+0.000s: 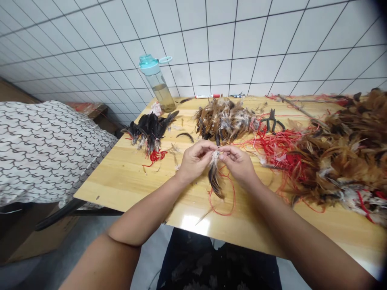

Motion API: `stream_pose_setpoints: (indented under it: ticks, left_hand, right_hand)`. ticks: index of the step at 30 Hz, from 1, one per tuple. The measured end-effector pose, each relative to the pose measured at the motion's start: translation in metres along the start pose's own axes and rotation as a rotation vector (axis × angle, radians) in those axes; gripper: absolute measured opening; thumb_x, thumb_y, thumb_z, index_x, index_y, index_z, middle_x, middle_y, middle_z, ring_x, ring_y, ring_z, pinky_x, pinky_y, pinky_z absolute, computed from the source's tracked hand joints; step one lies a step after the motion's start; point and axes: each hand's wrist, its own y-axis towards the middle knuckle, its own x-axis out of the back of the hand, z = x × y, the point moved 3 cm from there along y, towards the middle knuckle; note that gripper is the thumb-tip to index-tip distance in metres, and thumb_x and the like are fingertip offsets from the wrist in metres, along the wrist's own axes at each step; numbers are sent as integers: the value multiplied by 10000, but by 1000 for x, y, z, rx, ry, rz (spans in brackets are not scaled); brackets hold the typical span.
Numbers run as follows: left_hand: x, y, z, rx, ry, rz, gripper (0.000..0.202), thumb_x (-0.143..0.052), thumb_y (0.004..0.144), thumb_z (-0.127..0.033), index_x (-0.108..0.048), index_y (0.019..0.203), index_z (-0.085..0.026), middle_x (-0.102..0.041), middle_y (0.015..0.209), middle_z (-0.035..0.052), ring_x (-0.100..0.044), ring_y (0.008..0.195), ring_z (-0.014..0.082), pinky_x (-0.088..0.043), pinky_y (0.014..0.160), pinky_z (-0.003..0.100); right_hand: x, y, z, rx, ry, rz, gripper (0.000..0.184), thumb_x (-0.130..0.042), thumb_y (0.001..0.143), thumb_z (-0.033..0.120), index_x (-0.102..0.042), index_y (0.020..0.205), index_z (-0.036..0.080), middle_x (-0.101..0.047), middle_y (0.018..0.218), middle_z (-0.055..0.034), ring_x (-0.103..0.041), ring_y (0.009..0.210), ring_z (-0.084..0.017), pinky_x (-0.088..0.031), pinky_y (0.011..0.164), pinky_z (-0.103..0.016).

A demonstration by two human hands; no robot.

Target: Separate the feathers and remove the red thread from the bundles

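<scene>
Here, my left hand point(196, 162) and right hand point(239, 162) pinch a feather bundle point(215, 177) between them, tips toward six o'clock.

The surface point(105, 183) is smooth, wood-grained and varnished-looking, glossy where light strikes it, below a wall point(223, 42) of smooth tile. The held feathers point(215, 179) look downy at one end and sleek along the dark blades; the bottle point(163, 93) seems smooth, clear plastic, the patterned cloth point(51, 153) matt and soft.
</scene>
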Motion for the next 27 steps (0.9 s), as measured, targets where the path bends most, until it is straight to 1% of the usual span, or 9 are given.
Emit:
stream_pose_setpoints:
  ticks: [3,5,10,16,22,27]
  left_hand:
    - [-2,0,1,32,-16,19,136,-621,836,-227,-618,960,-170,-645,914,37,-626,775,90,-515,732,217]
    - [-2,-1,1,15,17,39,141,-621,838,-230,-623,965,-170,-655,907,38,-631,777,92,-517,737,217]
    - [-1,-3,-2,-67,157,42,126,-601,851,-198,-648,966,-174,-681,910,48,-643,812,105,-515,763,231]
    - [-1,-2,-8,-102,183,59,118,-618,844,-192,-652,956,-176,-697,886,41,-646,793,104,-512,746,230]
    - [1,-2,-5,-85,218,52,103,-602,854,-206,-659,935,-177,-690,884,51,-647,816,118,-513,767,250]
    - [0,-4,0,-17,153,53,129,-607,853,-239,-660,951,-173,-680,886,59,-638,798,119,-514,751,248]
  right_hand:
    - [-1,-1,3,74,-74,-3,134,-635,711,236,-683,835,219,-632,790,-22,-567,721,-161,-480,697,-312]
    - [0,-2,6,121,-162,-15,112,-628,725,209,-696,813,222,-632,782,-24,-576,744,-171,-478,727,-324]
    - [3,-3,14,198,-292,-16,98,-609,748,170,-694,776,211,-622,756,-28,-564,741,-173,-457,731,-315]
    - [4,-2,16,272,-375,40,103,-551,781,152,-635,747,201,-580,745,-24,-540,743,-169,-428,724,-302]
    - [5,-1,17,343,-442,99,103,-470,814,152,-513,738,207,-547,771,-29,-505,735,-169,-402,691,-293]
    - [7,0,19,373,-456,126,87,-462,824,171,-487,750,211,-516,769,-24,-485,734,-169,-386,686,-295]
